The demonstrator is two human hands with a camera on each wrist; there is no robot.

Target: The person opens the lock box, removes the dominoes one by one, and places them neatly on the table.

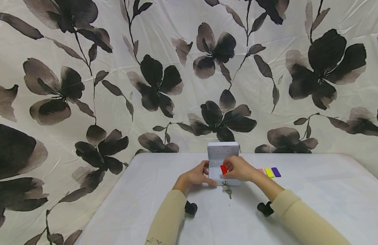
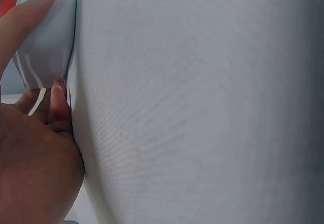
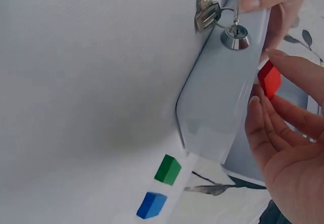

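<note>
A small white metal cash box stands on the table with its lid raised. At its left front corner my left hand grips it, thumb on the front and fingers along the side. My right hand pinches a red block between thumb and fingers, over the box's opening. From the lock on the front wall hangs a ring with keys. The right wrist view shows a green block and a blue block beside the box.
Beyond my right forearm, pink, yellow and purple blocks lie in a row on the white tabletop. A flower-patterned cloth hangs behind the table's far edge. Black wrist devices show below both wrists.
</note>
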